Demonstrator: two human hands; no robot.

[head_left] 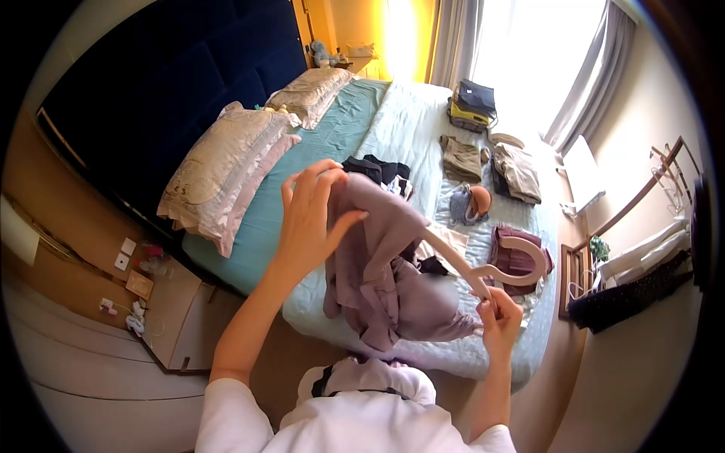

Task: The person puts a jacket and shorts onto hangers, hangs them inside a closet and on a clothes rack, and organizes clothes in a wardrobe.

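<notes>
A mauve top (377,249) hangs in front of me over the bed, draped on one arm of a pale beige clothes hanger (453,255). My left hand (313,215) is at the covered end of the hanger, its fingers curved at the top's shoulder and its thumb against the cloth. With bent fingers, my right hand (500,321) grips the hanger near the base of its large curved hook. The hanger's other arm is mostly hidden behind my right hand and the cloth.
Folded clothes lie on the bed (317,162): olive trousers (462,158), a burgundy pleated garment (515,253) and an orange-brown cap-like item (479,201). Pillows (226,166) rest by the dark headboard. To the right stands a clothes rack (630,200) with garments.
</notes>
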